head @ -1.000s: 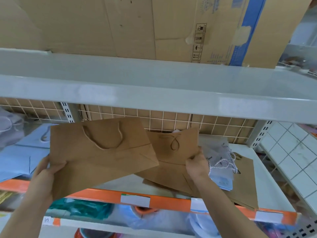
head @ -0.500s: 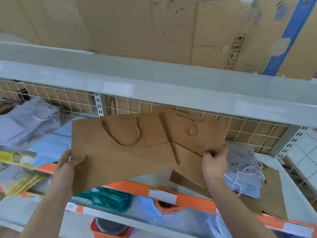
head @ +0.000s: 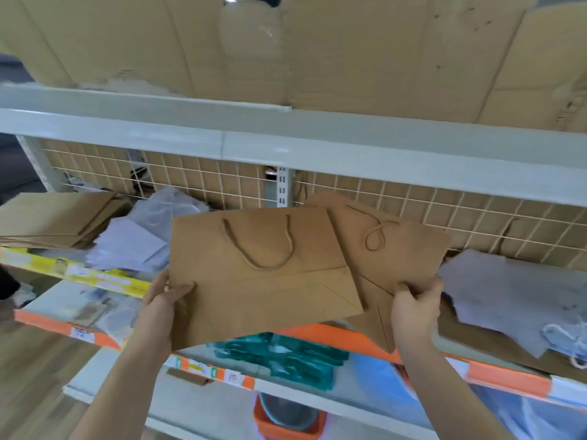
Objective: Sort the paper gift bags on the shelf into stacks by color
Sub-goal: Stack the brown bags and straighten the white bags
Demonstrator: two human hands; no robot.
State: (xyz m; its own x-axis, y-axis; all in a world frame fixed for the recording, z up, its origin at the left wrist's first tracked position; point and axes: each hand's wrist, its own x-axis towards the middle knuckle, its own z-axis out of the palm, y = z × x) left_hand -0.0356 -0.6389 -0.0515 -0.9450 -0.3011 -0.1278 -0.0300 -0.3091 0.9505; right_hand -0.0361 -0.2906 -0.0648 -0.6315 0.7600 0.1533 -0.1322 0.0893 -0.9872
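Two brown paper bags up in the air, in front of the shelf (head: 365,336)! Left hand (head: 162,309) gripping the lower left corner of the front brown bag (head: 260,281), thumb over the face, fingers behind. Bag held flat toward the camera, tilted a little, twisted cord handle (head: 257,246) drooping in a loop across the upper half. Right hand (head: 414,309) clamped on the lower edge of the second brown bag (head: 397,249), fingers curled over the paper. Second bag tucked behind the first on the right, tilted clockwise, its cord (head: 374,233) curled into a small loop near the top. Both bags clear of the shelf board, overlapping in the middle.

Off to the left, a stack of brown bags (head: 54,220) lying flat on a neighbouring shelf with a yellow front strip (head: 79,274). Just beside that stack, a loose heap of pale lilac bags (head: 139,239). Over on the right, more pale lilac bags (head: 514,296) spread on the shelf, a white cord handle (head: 562,336) showing at the near edge, brown paper peeking out underneath. Behind everything, a white wire grid (head: 413,198) against cardboard. Above, a grey upper shelf (head: 286,138) loaded with big flattened cardboard sheets (head: 317,49). Below the orange shelf edge, a teal packet (head: 279,354) and an orange tub (head: 286,417) on the lower levels.
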